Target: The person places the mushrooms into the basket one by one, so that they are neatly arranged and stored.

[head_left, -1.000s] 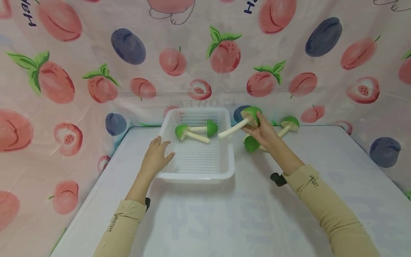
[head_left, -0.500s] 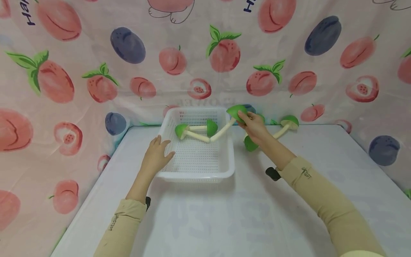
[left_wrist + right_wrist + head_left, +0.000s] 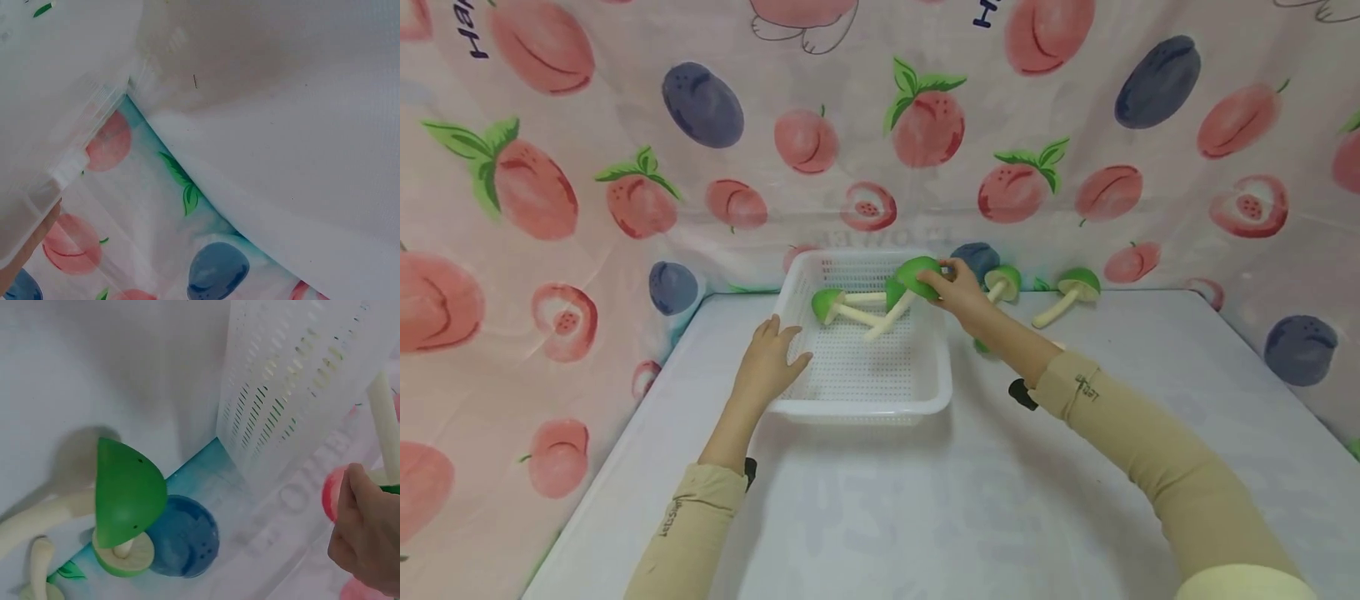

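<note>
The right hand (image 3: 958,292) pinched a toy mushroom (image 3: 901,293) by its green cap, holding it tilted over the white perforated basket (image 3: 861,404) — the pale stem slanted down toward the basket floor. 2 more green-capped mushrooms (image 3: 850,307) already lay inside the basket near its far wall, their stems crossing. The left hand (image 3: 767,362) rested on the basket's near-left rim with fingers loosely spread, thumb against the wall, gripping nothing else. On the white table (image 3: 925,517), to the right of the basket, 2 further mushrooms (image 3: 1063,293) lay near the back edge, well apart from the held one; a third green cap was partly hidden behind the right forearm. The fruit-printed curtain (image 3: 550,183) hung behind and beside the table.
</note>
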The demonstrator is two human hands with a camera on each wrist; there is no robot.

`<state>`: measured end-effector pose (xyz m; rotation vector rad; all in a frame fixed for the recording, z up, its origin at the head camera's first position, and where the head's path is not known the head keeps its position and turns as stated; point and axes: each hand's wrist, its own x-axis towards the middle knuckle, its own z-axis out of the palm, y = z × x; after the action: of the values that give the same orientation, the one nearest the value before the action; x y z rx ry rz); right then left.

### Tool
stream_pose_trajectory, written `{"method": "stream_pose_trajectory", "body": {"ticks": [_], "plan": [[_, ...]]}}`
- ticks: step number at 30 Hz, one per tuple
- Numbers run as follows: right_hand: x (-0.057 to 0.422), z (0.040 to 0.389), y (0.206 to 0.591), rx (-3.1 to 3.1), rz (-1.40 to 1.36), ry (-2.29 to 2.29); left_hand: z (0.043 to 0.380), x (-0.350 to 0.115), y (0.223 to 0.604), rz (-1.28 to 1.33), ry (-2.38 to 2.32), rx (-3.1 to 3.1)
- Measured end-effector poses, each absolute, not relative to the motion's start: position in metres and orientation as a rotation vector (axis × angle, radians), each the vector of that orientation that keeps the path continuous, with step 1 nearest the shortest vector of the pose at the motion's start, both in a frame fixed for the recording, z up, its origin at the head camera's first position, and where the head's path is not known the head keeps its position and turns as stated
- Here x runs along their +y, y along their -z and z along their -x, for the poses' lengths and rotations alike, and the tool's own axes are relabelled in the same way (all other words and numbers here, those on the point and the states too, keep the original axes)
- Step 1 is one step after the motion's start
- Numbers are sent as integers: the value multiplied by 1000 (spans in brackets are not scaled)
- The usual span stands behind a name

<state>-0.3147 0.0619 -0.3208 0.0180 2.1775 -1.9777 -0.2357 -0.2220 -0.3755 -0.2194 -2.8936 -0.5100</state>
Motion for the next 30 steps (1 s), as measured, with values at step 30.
{"method": "stream_pose_trajectory", "body": {"ticks": [30], "plan": [[5,340,298,2430,303,1261,238,-222,376,204,493,-2907]]}}
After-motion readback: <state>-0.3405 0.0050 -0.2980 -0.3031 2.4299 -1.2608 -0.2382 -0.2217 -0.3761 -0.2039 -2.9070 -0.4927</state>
